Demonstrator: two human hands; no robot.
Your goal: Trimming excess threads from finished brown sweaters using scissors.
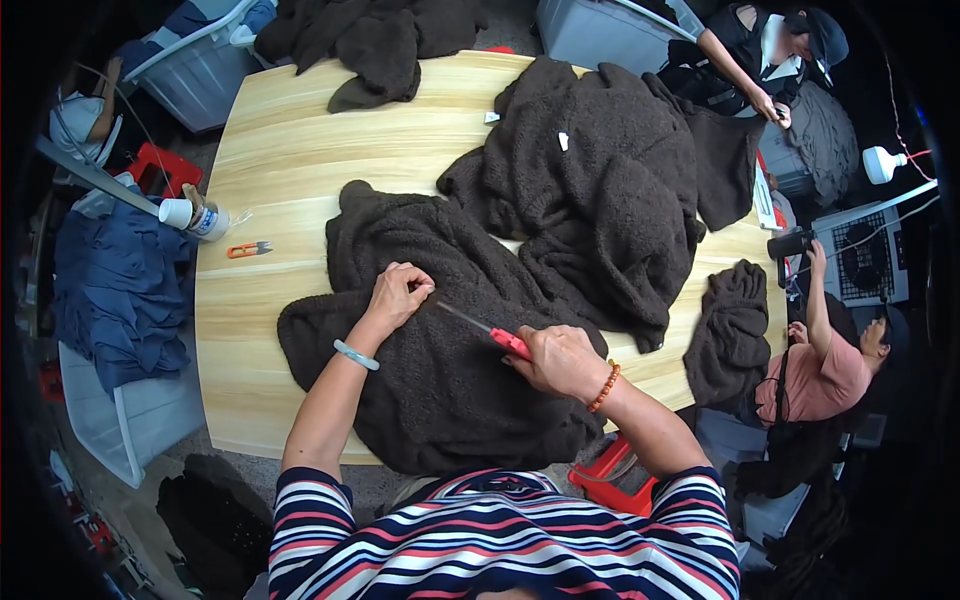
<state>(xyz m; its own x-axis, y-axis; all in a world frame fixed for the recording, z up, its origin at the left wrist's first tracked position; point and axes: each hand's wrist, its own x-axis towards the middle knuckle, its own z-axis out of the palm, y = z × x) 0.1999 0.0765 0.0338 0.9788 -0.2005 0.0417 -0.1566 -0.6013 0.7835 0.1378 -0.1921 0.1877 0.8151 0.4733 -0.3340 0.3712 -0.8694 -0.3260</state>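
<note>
A dark brown fuzzy knit garment (450, 370) lies spread in front of me on the wooden table. Just above its surface my left hand (400, 292) is closed in a pinch, thumb against fingertips. What it pinches is too small to make out. My right hand (562, 360) is wrapped round the red handle of a tool with a slim metal shaft (468, 319). The shaft slants toward my left fingertips, and its tip is near them, over the cloth. The tool's exact kind is unclear.
More dark brown garments (600, 180) are heaped at the table's (290, 160) far right, others at its back. Orange thread snips (249, 250) and a white jar (208, 220) sit at left. A bin of blue cloth (120, 290) stands beyond. Two people (815, 380) work at right.
</note>
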